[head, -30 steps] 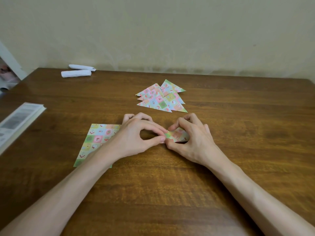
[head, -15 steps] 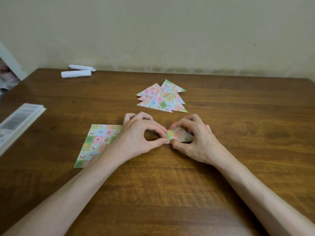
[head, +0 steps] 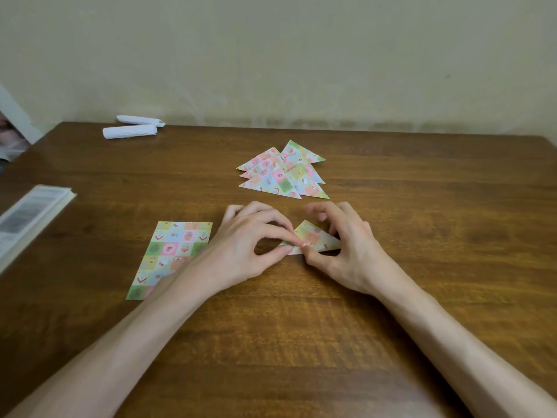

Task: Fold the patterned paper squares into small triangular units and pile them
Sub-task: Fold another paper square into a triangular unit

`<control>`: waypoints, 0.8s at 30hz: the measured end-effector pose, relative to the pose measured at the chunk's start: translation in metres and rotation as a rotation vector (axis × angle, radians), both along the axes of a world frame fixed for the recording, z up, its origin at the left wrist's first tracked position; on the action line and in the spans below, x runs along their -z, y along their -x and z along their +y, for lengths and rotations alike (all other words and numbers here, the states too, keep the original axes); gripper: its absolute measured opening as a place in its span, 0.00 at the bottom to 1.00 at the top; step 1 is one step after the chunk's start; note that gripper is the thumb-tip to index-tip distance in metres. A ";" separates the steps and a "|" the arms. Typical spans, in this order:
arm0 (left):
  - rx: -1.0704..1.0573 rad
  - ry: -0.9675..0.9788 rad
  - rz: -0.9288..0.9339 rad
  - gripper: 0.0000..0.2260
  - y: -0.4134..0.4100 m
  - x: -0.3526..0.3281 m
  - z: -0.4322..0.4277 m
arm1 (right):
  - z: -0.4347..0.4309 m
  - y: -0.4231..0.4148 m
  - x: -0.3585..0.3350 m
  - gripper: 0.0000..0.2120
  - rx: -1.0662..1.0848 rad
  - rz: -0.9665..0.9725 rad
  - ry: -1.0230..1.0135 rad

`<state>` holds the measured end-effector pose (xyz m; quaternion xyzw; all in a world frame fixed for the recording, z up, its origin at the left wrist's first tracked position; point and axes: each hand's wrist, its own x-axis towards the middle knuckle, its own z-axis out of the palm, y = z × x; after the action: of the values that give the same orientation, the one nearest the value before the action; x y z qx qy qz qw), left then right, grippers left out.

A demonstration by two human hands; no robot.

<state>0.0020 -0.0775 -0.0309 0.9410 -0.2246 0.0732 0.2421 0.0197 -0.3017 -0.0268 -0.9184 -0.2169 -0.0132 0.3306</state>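
Observation:
A small folded triangle of patterned paper (head: pixel 315 238) lies on the wooden table (head: pixel 422 206) between my hands. My left hand (head: pixel 250 245) pinches its left tip between thumb and forefinger. My right hand (head: pixel 346 251) holds its lower edge with the thumb, the fingers curled over its far side. Behind them sits a pile of several finished patterned triangles (head: pixel 281 173). A flat stack of unfolded patterned paper (head: pixel 171 254) lies to the left, partly under my left forearm.
Two white paper rolls (head: pixel 132 128) rest at the table's far left by the wall. An open book or leaflet (head: pixel 27 218) lies at the left edge. The table's front and right stretches are bare wood.
The triangle has come into fuller view as my right hand's fingers lifted and shifted right. My left hand keeps its pinch on the left tip.

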 end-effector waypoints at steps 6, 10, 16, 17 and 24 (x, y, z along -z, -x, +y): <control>0.008 -0.017 0.021 0.09 0.000 -0.001 0.001 | -0.006 0.001 0.000 0.26 0.066 -0.047 0.028; 0.045 -0.020 0.017 0.10 0.002 -0.002 -0.002 | -0.009 -0.001 -0.001 0.28 0.047 -0.030 0.067; 0.074 -0.027 0.025 0.13 0.004 -0.003 -0.002 | -0.016 -0.003 -0.004 0.31 0.029 0.026 0.027; 0.074 -0.032 0.029 0.13 0.004 -0.003 -0.002 | -0.017 -0.003 -0.004 0.30 0.019 0.026 0.036; 0.077 -0.041 0.040 0.12 0.002 -0.003 -0.001 | -0.026 -0.009 -0.006 0.31 -0.027 0.085 0.019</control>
<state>-0.0004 -0.0788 -0.0284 0.9377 -0.2573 0.0403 0.2302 0.0290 -0.3275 -0.0206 -0.9182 -0.2154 0.0322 0.3308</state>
